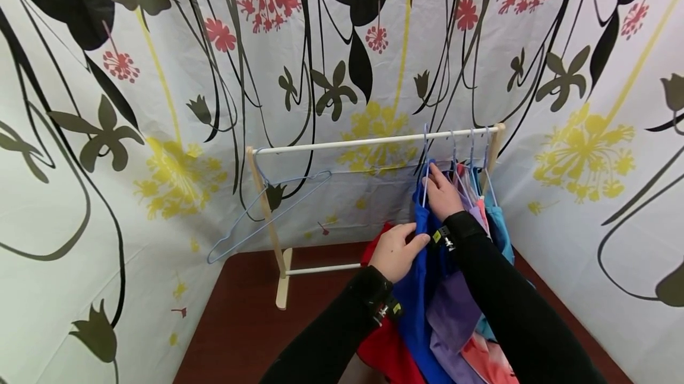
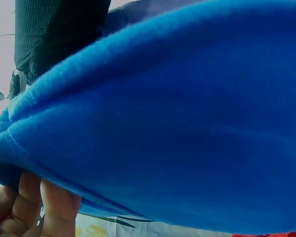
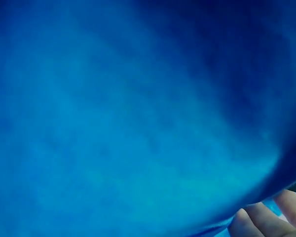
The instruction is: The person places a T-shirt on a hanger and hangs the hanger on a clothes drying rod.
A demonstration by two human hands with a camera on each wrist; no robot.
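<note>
A bright blue garment (image 1: 414,289) hangs on a pale lavender hanger (image 1: 425,140) on the rack's right half. My left hand (image 1: 398,250) pinches its near edge, thumb and index finger toward the cloth; in the left wrist view, fingers (image 2: 59,202) curl up under the blue fabric. Higher and farther back, my right hand (image 1: 442,194) holds the garment's upper part beside the hanger. Blue cloth fills most of the right wrist view, with fingertips (image 3: 256,219) at its lower edge.
A clothes rack (image 1: 342,145) with wooden posts stands on a dark red-brown table (image 1: 235,313). A bare blue hanger (image 1: 267,212) hangs at its left end. Purple (image 1: 454,313), coral and teal (image 1: 499,229) garments crowd the right; red cloth (image 1: 385,348) shows beside the blue. Patterned curtain surrounds everything.
</note>
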